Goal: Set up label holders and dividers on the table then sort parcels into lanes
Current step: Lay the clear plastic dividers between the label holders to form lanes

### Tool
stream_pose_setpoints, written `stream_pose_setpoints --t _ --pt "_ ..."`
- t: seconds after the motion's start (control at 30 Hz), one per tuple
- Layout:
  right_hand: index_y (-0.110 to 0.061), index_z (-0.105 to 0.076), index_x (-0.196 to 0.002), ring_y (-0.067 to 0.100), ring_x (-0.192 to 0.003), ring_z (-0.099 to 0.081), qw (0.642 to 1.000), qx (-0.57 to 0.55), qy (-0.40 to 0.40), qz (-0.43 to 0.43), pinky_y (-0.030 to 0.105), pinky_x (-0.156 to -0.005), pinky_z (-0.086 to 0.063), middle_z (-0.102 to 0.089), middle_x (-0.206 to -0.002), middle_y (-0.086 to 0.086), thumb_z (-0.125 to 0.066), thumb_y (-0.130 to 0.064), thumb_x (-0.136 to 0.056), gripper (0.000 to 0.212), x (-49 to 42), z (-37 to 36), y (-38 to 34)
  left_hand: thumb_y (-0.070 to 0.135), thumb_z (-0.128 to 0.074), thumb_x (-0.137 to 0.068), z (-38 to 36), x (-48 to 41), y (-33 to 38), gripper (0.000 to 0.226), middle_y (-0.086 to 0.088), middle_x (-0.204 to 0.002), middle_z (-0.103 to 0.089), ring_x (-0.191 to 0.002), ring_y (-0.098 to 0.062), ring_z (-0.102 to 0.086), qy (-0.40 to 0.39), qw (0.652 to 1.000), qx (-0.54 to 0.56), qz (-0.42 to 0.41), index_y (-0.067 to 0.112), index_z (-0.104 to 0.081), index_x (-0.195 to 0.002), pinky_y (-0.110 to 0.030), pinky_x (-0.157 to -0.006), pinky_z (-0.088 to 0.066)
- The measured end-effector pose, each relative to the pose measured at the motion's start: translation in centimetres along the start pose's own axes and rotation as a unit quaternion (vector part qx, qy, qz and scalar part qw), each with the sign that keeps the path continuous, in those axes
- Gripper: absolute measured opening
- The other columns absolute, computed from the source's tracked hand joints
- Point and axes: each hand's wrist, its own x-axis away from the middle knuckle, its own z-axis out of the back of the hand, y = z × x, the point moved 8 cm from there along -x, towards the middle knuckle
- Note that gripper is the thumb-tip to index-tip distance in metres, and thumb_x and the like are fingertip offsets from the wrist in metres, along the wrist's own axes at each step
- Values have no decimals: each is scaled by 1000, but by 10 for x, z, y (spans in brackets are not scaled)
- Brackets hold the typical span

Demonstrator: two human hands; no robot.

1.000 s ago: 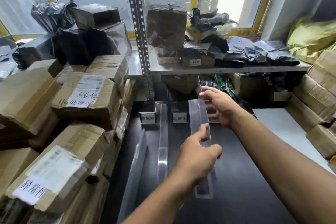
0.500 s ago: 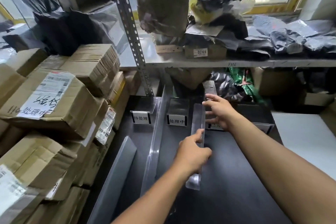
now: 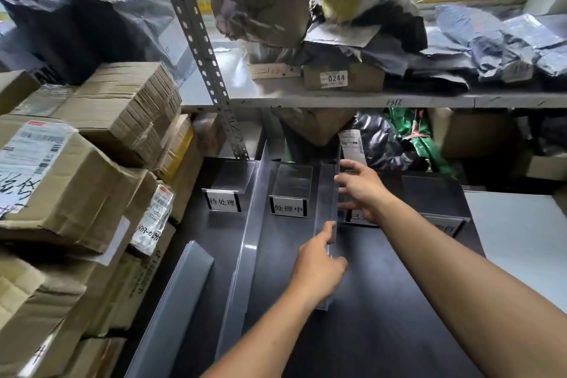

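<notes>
Clear divider (image 3: pixel 327 193) stands on edge on the table (image 3: pixel 383 331), right of a label holder (image 3: pixel 288 208) holding a printed card. The left hand (image 3: pixel 319 267) grips its near half; the right hand (image 3: pixel 361 191), fingers spread, touches its far end.

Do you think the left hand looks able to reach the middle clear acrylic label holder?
Probably yes: nothing stands between the left hand and the label holder, though its grip is on the clear acrylic divider.

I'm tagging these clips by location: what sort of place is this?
Probably a courier parcel storeroom: labelled cardboard boxes stacked at left, grey mailer bags on a metal shelf, and printed label holders beside a clear divider on the black table.
</notes>
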Motion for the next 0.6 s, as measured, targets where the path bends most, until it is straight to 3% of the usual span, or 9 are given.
stream_pose_setpoints --t 0.2,0.27,0.37,0.47,0.53,0.6 --pt "-20 -53 -131 33 -109 -63 999 11 19 -25 46 -70 -62 -61 -121 10 -56 -10 -99 34 3 4 6 13 -58 -83 0 -2 -2 78 11 -140 -50 -84 -24 -65 -4 1000 -21 18 44 -32 -150 -27 -63 -49" --pt "-20 -53 -130 32 -106 -64 999 28 23 -24 50 -78 -61 -62 -116 9 -57 -11 -98 33 5 5 5 17 -60 -84 1 -2 -3 77 8 -143 -50 -110 -27 -64 -8 999 -44 23 41 -31 -151 -35 -82 -54" --pt "-16 -55 -127 22 -90 -59 996 73 45 8 45 -79 -58 -61 -103 3 -58 -12 -96 31 8 9 -3 33 -63 -89 3 4 1 72 4 -147 -48 -130 -18 -50 0 996 -89 18 36 -30 -153 -32 -105 -43" --pt "-15 -61 -125 18 -89 -60 973 197 83 82 38 -81 -54 -62 -100 0 -58 -16 -93 32 19 18 -20 49 -49 -95 17 13 15 58 -2 -140 -56 -128 -27 -51 62 975 -211 8 33 -37 -150 -36 -102 -44" --pt "-18 -63 -125 21 -97 -62 939 308 92 123 33 -85 -50 -66 -102 1 -55 -20 -93 32 33 19 -31 44 -41 -99 32 28 35 45 -4 -131 -61 -120 -32 -55 116 946 -301 -15 30 -45 -142 -37 -92 -44" --pt "-21 -64 -124 26 -104 -63 899 400 98 147 38 -88 -52 -69 -113 4 -52 -22 -93 34 46 18 -39 36 -37 -101 45 42 54 37 -4 -126 -61 -116 -33 -57 142 917 -369 -53 26 -49 -135 -38 -85 -43"
